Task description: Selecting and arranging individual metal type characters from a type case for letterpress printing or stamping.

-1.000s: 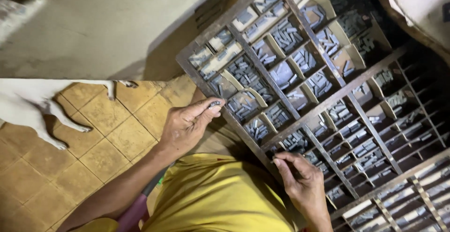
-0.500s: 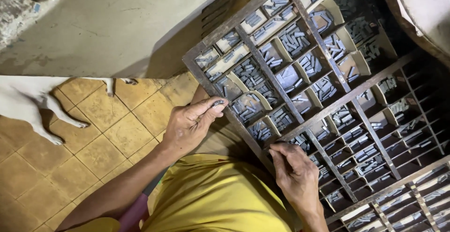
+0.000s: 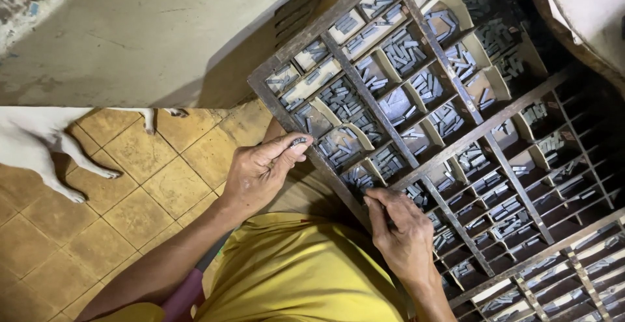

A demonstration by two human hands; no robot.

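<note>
A large wooden type case with many small compartments tilts across the right of the view, filled with several small grey metal type pieces. My left hand rests at the case's near-left edge, thumb and fingers pinched on a few metal type pieces. My right hand lies on the case's lower edge, fingertips pressed together over a compartment near the frame; whether it holds a piece is hidden. I wear a yellow shirt.
A white animal's legs stand on the tan tiled floor at left. A pale concrete wall runs behind it. A second compartment tray sits at lower right.
The view has shifted so the case sits further right. My right hand has slid up-left along the case's lower edge. The left hand keeps its pinch on the type pieces.
</note>
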